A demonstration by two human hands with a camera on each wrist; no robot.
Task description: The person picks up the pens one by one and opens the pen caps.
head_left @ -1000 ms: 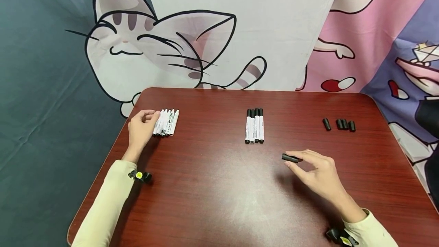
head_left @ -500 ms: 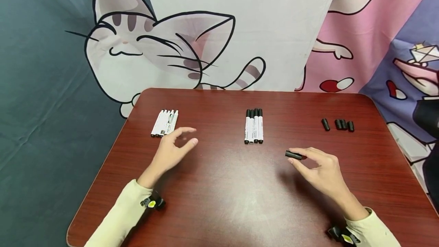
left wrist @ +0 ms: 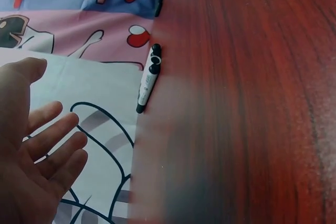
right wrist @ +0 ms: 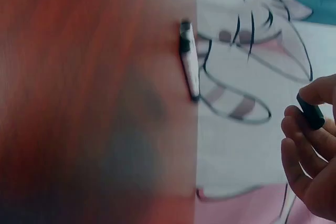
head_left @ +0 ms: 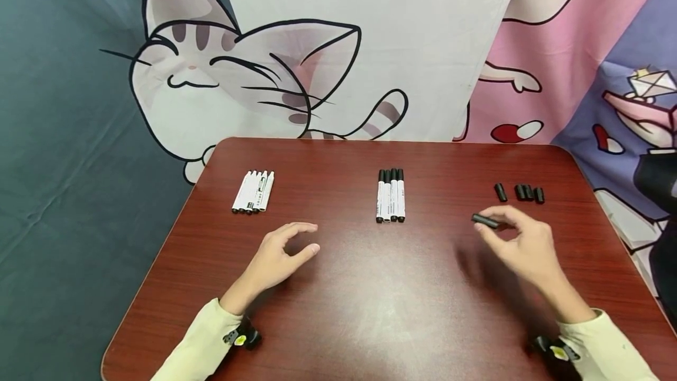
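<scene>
My right hand [head_left: 529, 247] pinches a short black marker cap [head_left: 485, 221] between thumb and fingers, raised over the right part of the table; the right wrist view shows the same cap [right wrist: 312, 113] at the fingertips. My left hand [head_left: 274, 262] hovers over the left-centre part with nothing in it, thumb and fingers apart. Beyond it lies a row of several uncapped white markers [head_left: 254, 193], tapered ends pointing away. Several capped markers [head_left: 390, 196] lie side by side in the middle, black caps at the far end. Several loose black caps [head_left: 520, 193] lie just beyond my right hand.
The reddish-brown wooden table [head_left: 338, 310] has rounded far corners. A white cloth [head_left: 423, 28] with a drawn cat hangs behind it, beside pink and blue printed cloth. Something black [head_left: 658, 193] stands past the right edge.
My left hand has left the uncapped markers and drawn back toward me and to the right. My right hand has carried the cap right and a little away, toward the loose caps.
</scene>
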